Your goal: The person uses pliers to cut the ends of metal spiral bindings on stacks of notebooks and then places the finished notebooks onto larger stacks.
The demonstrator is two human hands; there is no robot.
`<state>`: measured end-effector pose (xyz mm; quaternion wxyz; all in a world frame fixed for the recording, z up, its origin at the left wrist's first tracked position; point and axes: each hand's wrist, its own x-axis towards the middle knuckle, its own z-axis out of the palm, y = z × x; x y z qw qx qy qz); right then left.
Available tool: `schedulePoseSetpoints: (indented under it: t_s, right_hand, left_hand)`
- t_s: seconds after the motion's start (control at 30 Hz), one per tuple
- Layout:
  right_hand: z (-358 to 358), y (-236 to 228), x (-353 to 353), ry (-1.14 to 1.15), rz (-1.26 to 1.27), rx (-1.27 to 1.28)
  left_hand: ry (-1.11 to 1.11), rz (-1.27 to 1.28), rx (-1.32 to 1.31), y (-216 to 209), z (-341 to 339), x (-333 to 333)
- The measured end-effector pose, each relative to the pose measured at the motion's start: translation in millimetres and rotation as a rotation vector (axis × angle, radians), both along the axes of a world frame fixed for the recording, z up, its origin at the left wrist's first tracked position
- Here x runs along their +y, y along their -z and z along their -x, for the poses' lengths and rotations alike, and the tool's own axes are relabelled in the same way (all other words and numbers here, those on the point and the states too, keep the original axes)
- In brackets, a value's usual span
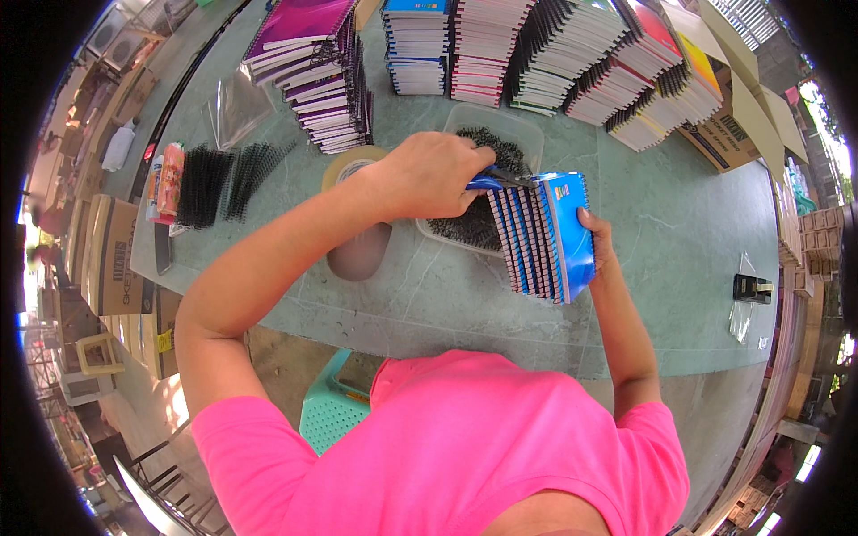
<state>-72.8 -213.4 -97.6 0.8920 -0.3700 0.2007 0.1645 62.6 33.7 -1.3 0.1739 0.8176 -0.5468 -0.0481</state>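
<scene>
My left hand (433,174) is closed around blue-handled pliers (485,181), whose jaws reach the top end of the bindings on a small stack of notebooks. This stack of blue spiral notebooks (572,232) stands tilted, coil edges toward the left, and my right hand (597,239) grips its right side. Whether the jaws are closed on a coil is too small to tell. Under and behind the pliers sits a clear plastic tub (534,134) filled with black coil pieces (465,234). The notebooks cover part of the tub's right side.
Stacks of purple notebooks (326,80), blue notebooks (417,49) and other colours line the far side. A tape roll (344,165) and a grey rounded object (359,253) lie by my left forearm. Black coils (204,188) lie left. An open carton (728,125) stands far right.
</scene>
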Motion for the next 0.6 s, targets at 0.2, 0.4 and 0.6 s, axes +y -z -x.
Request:
schedulePoseSetpoints:
  t_s: [0.2,0.4,0.6]
  right_hand:
    - [5.3,-3.9,-1.9,-0.054,0.081,0.079]
    - [10.7,19.7,-8.6,0.125,-0.056,0.024]
    - [7.3,11.8,7.7,0.089,-0.066,-0.011]
  left_hand:
    - [-0.093,-0.376,0.483,-25.4,-13.4,5.3]
    - [-0.146,0.136,0.595,10.1,-16.0,-4.5]
    - [0.109,0.426,0.822,19.1,-3.4,-40.8]
